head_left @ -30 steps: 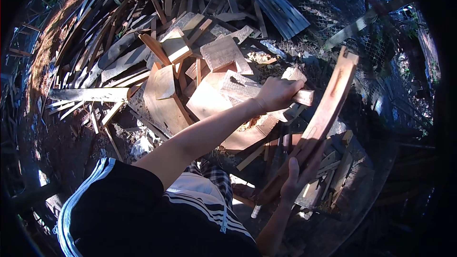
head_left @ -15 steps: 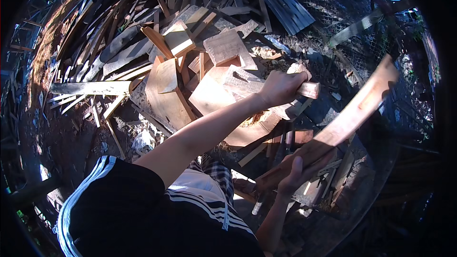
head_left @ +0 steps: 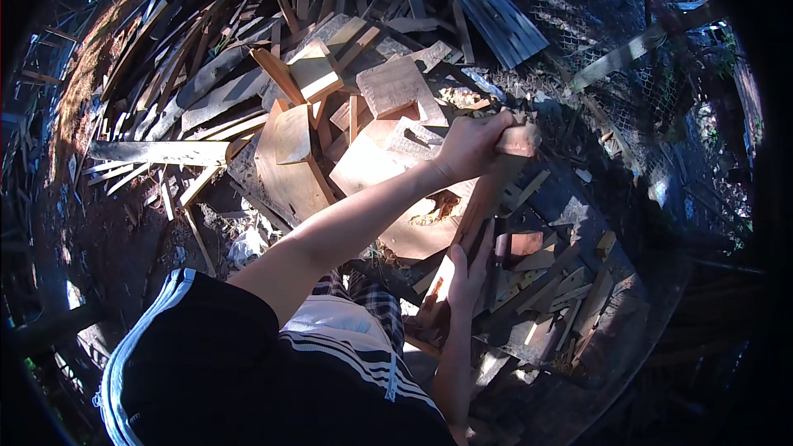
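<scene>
My left hand (head_left: 472,147) is closed near the middle of the work area, around a short piece of wood (head_left: 519,141) whose blunt end sticks out to its right. Below it, a long reddish-brown board (head_left: 480,201) slants from my waist up toward that wood. My right hand (head_left: 467,277) grips the board low down, thumb on its face and fingers stretched along its right side. The board's upper end sits close under the left hand; I cannot tell whether it touches the wood there. Pale wooden offcuts (head_left: 293,153) lie left of my hands.
Split sticks and slats (head_left: 178,41) are heaped at the far left. A corrugated sheet (head_left: 500,19) leans at the back, near a wire fence (head_left: 578,25). Wood scraps (head_left: 570,306) lie on a dark surface to the right. A crumpled white bag (head_left: 246,245) lies near my left arm.
The long board has swung from pointing far right to a steeper slant beneath my left hand. My right hand moved left and up with it; my left hand shifted slightly left, still holding the wood.
</scene>
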The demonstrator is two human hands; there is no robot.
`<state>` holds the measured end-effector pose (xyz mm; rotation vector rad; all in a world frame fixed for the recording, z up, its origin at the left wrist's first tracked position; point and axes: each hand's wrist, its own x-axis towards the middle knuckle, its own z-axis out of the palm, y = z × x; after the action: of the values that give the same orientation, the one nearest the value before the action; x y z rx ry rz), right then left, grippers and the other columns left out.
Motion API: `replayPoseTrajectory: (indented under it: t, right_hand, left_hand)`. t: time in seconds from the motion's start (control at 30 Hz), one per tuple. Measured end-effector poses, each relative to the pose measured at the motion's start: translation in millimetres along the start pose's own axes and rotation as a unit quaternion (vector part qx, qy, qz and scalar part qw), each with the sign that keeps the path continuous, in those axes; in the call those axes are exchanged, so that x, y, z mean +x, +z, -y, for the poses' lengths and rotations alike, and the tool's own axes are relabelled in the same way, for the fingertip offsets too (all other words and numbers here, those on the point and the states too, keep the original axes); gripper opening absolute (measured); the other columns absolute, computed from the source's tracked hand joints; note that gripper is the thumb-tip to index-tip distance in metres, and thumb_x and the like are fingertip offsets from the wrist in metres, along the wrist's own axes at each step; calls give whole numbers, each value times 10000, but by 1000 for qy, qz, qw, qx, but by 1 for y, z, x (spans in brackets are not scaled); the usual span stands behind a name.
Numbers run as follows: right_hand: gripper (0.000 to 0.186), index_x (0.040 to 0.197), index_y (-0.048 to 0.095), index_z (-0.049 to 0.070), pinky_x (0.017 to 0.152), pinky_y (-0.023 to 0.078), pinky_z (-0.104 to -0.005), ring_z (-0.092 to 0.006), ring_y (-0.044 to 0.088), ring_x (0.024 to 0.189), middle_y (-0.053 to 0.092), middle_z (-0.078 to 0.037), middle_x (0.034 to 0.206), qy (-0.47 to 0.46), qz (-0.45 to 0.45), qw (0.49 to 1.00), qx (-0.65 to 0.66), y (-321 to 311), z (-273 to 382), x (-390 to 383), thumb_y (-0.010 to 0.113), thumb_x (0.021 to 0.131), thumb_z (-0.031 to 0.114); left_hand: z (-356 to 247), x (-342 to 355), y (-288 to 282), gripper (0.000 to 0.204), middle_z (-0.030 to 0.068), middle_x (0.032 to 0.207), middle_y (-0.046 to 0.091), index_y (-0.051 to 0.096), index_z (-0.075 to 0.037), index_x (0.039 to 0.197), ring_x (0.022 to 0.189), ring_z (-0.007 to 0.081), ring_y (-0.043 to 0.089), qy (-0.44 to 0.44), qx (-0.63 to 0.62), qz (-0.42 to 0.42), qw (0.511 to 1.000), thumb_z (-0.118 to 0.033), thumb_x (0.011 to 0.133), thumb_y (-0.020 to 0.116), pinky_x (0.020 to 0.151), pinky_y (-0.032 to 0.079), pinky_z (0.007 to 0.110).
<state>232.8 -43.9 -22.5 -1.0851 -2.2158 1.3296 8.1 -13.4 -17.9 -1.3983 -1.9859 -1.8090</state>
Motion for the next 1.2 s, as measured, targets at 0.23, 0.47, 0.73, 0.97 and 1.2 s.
replayPoseTrajectory:
  t: [0.23, 0.47, 0.73, 0.97, 1.2]
  right_hand:
    - [734, 1521, 204, 200, 817, 490, -476, -471, 603, 976, 597, -290, 1161, 25, 43, 989, -140, -1, 2, 3, 575, 919, 396]
    - [760, 1525, 169, 241, 855, 484, -498, -479, 575, 1043, 564, -284, 1236, 47, 60, 991, -107, -3, -5, -1, 569, 911, 441]
    - [737, 1530, 166, 223, 768, 497, -471, -465, 624, 906, 620, -302, 1089, -21, 28, 991, -130, 5, -2, -1, 537, 936, 454]
    - [742, 1531, 171, 215, 753, 491, -464, -439, 634, 835, 633, -292, 1031, -24, 29, 990, -139, 6, -8, 0, 550, 930, 431]
    - [747, 1529, 176, 190, 801, 490, -461, -467, 615, 942, 605, -306, 1122, -68, 7, 986, -151, 8, -8, 0, 563, 917, 372]
  left_hand:
    - [11, 16, -51, 224, 131, 723, 614, 537, -19, 999, 623, 187, 595, -30, -71, -250, 965, -77, 842, 685, 583, 463, 308]
    - [7, 31, -83, 248, 161, 787, 649, 545, -23, 1016, 718, 291, 682, -32, 4, -256, 966, -76, 832, 702, 607, 496, 315]
    - [-11, -4, -31, 316, 111, 753, 635, 533, -81, 953, 700, 317, 652, -15, -27, 6, 999, -114, 736, 760, 606, 501, 362]
    - [-13, -21, -7, 323, 51, 689, 573, 522, -130, 924, 643, 294, 626, 122, 29, 62, 990, -191, 687, 733, 548, 472, 411]
    - [-17, -25, -5, 294, 23, 734, 586, 493, -159, 951, 633, 270, 632, 160, 24, 75, 984, -242, 746, 687, 477, 468, 390]
